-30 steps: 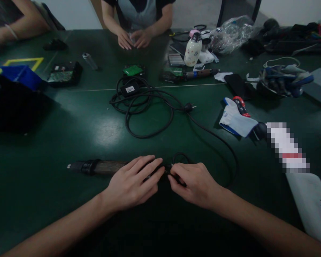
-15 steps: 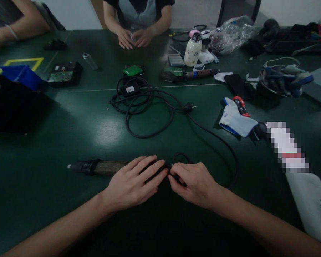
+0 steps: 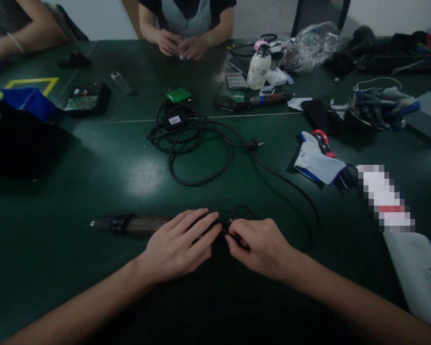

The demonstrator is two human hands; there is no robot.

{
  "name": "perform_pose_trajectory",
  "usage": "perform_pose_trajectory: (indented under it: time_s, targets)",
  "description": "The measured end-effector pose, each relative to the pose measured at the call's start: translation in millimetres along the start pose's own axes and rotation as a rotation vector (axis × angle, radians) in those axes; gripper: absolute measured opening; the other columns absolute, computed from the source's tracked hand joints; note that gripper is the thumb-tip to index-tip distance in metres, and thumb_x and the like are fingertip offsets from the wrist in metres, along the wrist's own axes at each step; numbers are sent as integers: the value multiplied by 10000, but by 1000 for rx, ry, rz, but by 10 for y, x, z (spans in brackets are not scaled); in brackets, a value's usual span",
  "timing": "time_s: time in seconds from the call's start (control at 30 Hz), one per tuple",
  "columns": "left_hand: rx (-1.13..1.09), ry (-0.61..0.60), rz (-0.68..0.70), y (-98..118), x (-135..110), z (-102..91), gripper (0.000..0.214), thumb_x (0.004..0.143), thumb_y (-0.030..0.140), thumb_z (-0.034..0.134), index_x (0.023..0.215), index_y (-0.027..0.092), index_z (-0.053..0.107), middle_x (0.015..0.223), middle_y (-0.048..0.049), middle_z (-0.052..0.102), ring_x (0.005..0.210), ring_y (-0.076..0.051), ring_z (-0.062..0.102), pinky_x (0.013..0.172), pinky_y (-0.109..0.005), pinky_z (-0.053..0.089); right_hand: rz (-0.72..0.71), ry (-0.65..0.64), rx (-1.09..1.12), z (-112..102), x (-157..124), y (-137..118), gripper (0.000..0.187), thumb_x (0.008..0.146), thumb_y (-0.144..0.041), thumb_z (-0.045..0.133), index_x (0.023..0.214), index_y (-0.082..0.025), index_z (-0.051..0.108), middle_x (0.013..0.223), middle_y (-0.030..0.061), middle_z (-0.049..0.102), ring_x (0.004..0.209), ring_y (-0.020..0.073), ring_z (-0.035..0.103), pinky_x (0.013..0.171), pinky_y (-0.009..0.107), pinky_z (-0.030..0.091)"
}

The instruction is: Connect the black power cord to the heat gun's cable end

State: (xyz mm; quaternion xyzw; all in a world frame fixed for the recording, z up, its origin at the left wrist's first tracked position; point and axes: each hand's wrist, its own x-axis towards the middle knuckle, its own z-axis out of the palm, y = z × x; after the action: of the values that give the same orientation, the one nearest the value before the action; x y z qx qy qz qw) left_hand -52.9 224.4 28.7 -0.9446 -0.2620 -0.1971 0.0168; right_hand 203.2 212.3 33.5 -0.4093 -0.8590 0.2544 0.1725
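Note:
An electric screwdriver (image 3: pixel 143 225) with a brown grip and black nose lies on the green table, its metal tip pointing left. Over its right half rests my left hand (image 3: pixel 181 247), fingers wrapped across the body and hiding much of it. At the tool's right end, my right hand (image 3: pixel 262 247) pinches the end of a black cable (image 3: pixel 244 207); the plug itself is mostly hidden by the fingers. The cable runs out to the right and joins the coil behind, where a black power adapter (image 3: pixel 175 120) with a white label and a mains plug (image 3: pixel 253 144) lie.
A glove (image 3: pixel 318 160) and a red-and-black handle (image 3: pixel 323 143) lie to the right, near a white case (image 3: pixel 416 268). Farther back are a second electric screwdriver (image 3: pixel 269 99), circuit boards (image 3: pixel 179 94), a bottle (image 3: pixel 259 67) and a blue bin (image 3: pixel 30 103). Two people sit opposite.
My left fingertips have drawn back slightly to the left, showing a little more of the joint. My right hand has hardly moved. The person opposite has lifted their hands slightly.

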Motion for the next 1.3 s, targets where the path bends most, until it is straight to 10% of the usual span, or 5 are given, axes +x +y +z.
perform_pose_trajectory:
  time_s: [1.3]
  targets:
    - [30, -28, -19, 18, -22, 21, 471, 934, 239, 660, 1395, 150, 627, 1435, -138, 648, 1288, -306, 640, 1058, -461, 575, -16, 10, -15, -3, 1, 1, 138, 1034, -244, 518, 915, -194, 566, 783, -7, 651, 603, 104, 544, 556, 254, 335]
